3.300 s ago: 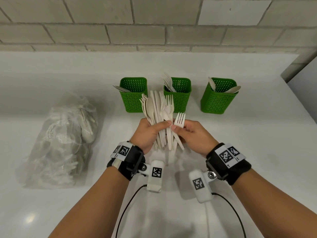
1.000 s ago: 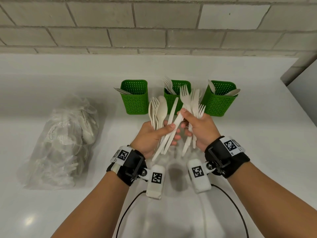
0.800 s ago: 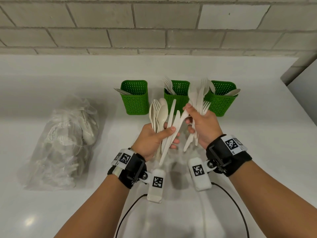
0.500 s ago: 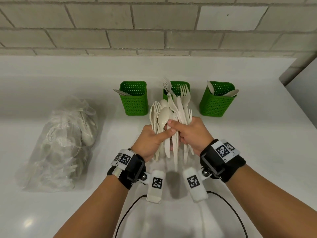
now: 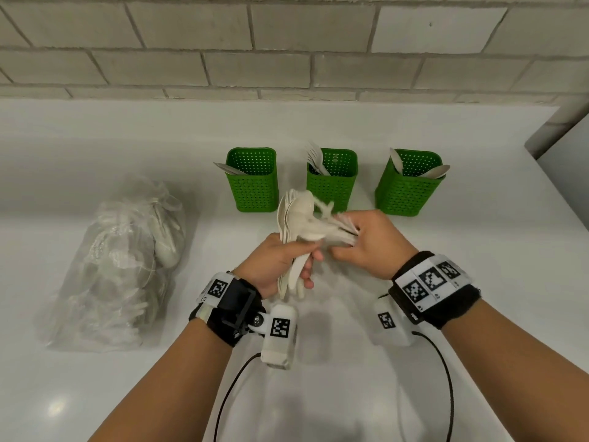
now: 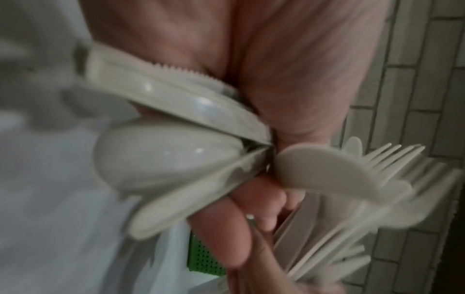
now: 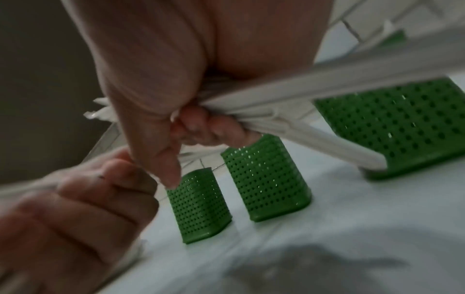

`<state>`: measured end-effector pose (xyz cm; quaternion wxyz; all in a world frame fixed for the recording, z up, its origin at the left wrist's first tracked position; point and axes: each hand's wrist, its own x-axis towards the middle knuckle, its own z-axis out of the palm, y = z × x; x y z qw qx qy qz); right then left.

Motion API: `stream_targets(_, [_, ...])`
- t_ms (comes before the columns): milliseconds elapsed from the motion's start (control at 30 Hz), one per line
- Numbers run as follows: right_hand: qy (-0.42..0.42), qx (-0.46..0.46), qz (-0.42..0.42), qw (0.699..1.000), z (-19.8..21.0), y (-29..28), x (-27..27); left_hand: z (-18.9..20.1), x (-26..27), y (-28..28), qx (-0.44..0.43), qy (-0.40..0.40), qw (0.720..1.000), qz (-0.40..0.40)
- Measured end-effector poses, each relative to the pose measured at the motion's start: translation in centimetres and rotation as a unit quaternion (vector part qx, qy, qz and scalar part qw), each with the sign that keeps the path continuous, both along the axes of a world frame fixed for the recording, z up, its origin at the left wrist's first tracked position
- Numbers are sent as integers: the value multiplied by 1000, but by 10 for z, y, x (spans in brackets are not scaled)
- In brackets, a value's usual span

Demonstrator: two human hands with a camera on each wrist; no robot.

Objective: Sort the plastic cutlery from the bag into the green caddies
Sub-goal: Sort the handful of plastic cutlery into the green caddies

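Between both hands (image 5: 322, 250), gripped cutlery (image 5: 306, 218).

Three green caddies (image 5: 251, 183) (image 5: 331, 178) (image 5: 409, 183) in a row. One clear bag (image 5: 118, 266) of cutlery. Two hands (image 5: 277, 263) (image 5: 369, 244), each gripping a bundle (image 5: 298, 218) (image 5: 338, 228) of white cutlery, pieces too blurred to count. Two wrist cameras (image 5: 280, 333) (image 5: 390, 320).

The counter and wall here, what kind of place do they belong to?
Probably a kitchen or canteen prep area: a plain white counter, a grey brick wall behind it, and three green caddies holding plastic cutlery.
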<state>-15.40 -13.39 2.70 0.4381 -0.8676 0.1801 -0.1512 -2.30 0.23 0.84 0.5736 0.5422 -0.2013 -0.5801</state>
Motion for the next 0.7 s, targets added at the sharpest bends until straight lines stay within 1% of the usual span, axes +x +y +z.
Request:
stream_targets(33, [-10, -39, 14, 999, -2, 0, 0, 0, 1, 0, -10, 11, 1000, -10])
stream_targets(100, [-22, -123, 14, 992, -5, -1, -2, 1, 1, 0, -25, 24, 999, -19])
stream_targets(167, [-37, -160, 17, 986, -6, -2, -2, 2, 0, -1, -10, 26, 999, 16])
stream_targets(200, [-38, -151, -6, 988, -5, -4, -4, 3, 1, -2, 0, 25, 999, 41])
stream_targets(233, [-34, -114, -52, 991, -5, -7, -6, 3, 3, -1, 2, 21, 998, 59])
stream_targets(267, [-29, -36, -116, 992, -4, -9, -8, 4, 4, -1, 1, 13, 998, 64])
stream_targets(300, [-31, 48, -170, 984, -1, -9, -9, 4, 5, 0, -4, 1, 998, 61])
stream_targets(333, [-38, 123, -202, 971, 2, -7, -9, 3, 5, 0, -12, -13, 998, 56])
stream_targets(367, [-47, 185, -214, 958, 4, -4, -8, 3, 3, 0, -23, -26, 998, 54])
stream_targets(467, [-93, 337, -191, 917, 5, 10, 0, 7, -5, -5, -56, -28, 996, 67])
stream_targets(500, [-95, 350, -186, 913, 5, 14, 3, 8, -7, -6, -68, -28, 995, 62])
stream_targets(600, [-78, 341, -142, 926, 3, 27, 9, 8, -10, -8, -91, -63, 994, 14])
stream_targets(633, [-78, 354, -140, 922, 4, 30, 10, 8, -11, -7, -92, -72, 993, 5])
stream_targets(700, [-94, 385, -167, 903, 5, 32, 12, 7, -12, -6, -92, -48, 995, 14])
